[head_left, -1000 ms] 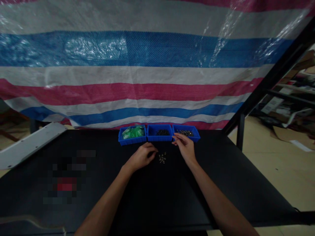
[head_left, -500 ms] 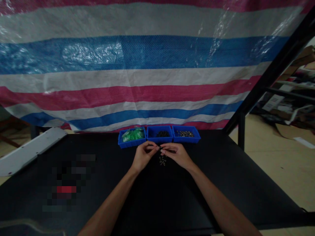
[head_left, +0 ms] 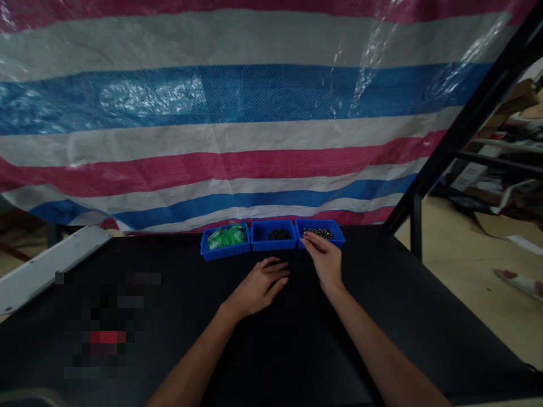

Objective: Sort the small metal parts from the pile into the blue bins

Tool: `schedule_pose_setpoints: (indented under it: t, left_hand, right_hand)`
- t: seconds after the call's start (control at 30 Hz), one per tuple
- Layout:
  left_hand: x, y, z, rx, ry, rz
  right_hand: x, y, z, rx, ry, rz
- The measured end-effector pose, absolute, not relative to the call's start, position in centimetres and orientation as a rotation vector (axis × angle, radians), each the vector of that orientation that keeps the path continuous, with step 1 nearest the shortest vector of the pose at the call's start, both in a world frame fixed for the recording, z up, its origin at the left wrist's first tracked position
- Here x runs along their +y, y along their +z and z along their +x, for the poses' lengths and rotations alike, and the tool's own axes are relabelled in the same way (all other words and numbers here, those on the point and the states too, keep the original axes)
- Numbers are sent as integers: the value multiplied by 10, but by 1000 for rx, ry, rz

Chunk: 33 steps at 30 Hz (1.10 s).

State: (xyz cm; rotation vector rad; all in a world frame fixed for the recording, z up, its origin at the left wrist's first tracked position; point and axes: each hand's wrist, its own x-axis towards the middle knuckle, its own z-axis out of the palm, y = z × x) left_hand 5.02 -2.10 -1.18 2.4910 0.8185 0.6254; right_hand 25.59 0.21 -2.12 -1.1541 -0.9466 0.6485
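My left hand (head_left: 261,285) rests low over the black table, palm down, its fingers spread and nothing visible in them. Any small screws beneath it are hidden. My right hand (head_left: 326,263) reaches to the front edge of the right blue bin (head_left: 340,240), which holds shiny small metal parts (head_left: 321,233). Its thumb and fingers are pinched together at the bin's near left corner; what is between them is too small to make out. Beside it stands the middle blue bin (head_left: 274,245) with dark small parts (head_left: 280,234). The left blue bin (head_left: 227,253) contains green plastic bags (head_left: 228,236).
A striped plastic sheet (head_left: 237,135) hangs behind the black table (head_left: 382,316). A white panel (head_left: 55,265) lies at the left edge, near a blurred-out patch with red (head_left: 107,337). A black metal frame (head_left: 416,226) stands right. A person's foot (head_left: 520,281) shows on the floor.
My hands were together over a few small screws; now they are apart. The right moved up and right to the right bin. The left opened and lowered over where the screws lay.
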Motion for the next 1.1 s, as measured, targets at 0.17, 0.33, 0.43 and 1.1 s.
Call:
schedule_pose_setpoints:
  t: [0.17, 0.33, 0.43, 1.1]
  left_hand:
    - [-13, -13, 43, 978, 645, 2552]
    - [0, -21, 30, 1124, 799, 2514]
    - [4, -24, 26, 1170, 842, 2461]
    - [-4, -19, 44, 851, 1169, 1513]
  right_hand:
    - [4, -23, 258, -942, 649, -1148]
    - [0, -20, 251, -979, 751, -1142]
    - [-2, -17, 249, -1014, 807, -1134]
    - [-16, -16, 234, -1495, 1292, -999]
